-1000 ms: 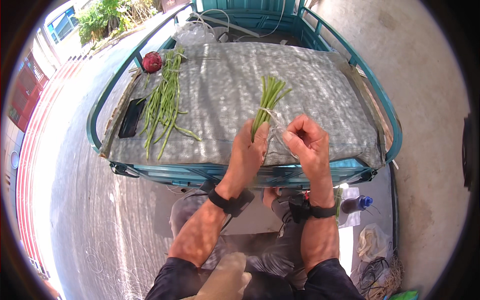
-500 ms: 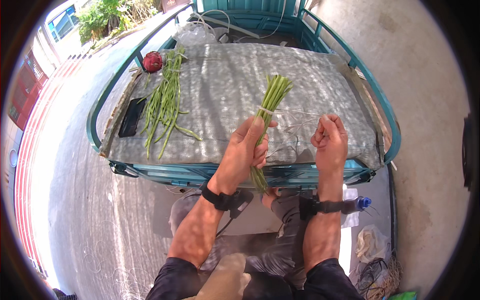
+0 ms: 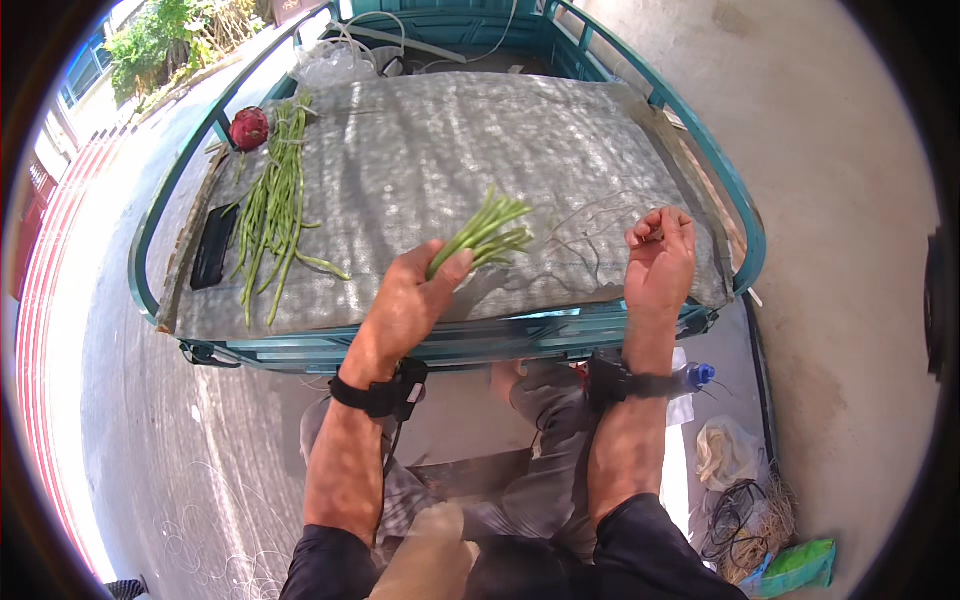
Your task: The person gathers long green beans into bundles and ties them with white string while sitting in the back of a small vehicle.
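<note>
My left hand [image 3: 415,290] is wrapped around a bundle of long green beans [image 3: 485,235], held tilted over the front of the mat. The bean ends fan out past my thumb to the right, slightly blurred; the rest of the bundle is hidden behind the hand. To the right, my right hand [image 3: 662,245] is raised palm up, fingers curled toward the thumb. Thin pale string [image 3: 590,215] stretches between its fingertips and the bundle, over the mat. Farther left lies a second bunch of long green beans [image 3: 275,205], bound near its top.
A grey woven mat [image 3: 420,130] covers the bed of a teal cart, with a side rail [image 3: 735,205] on the right. A dragon fruit [image 3: 249,129] and a black phone [image 3: 213,247] lie at left. A blue-capped bottle [image 3: 697,377] and plastic bags [image 3: 725,450] are low right.
My left hand has moved left and lower, tipping the bundle rightward. Its bean tops have spread, and the white band around them no longer shows. The view has shifted right.
</note>
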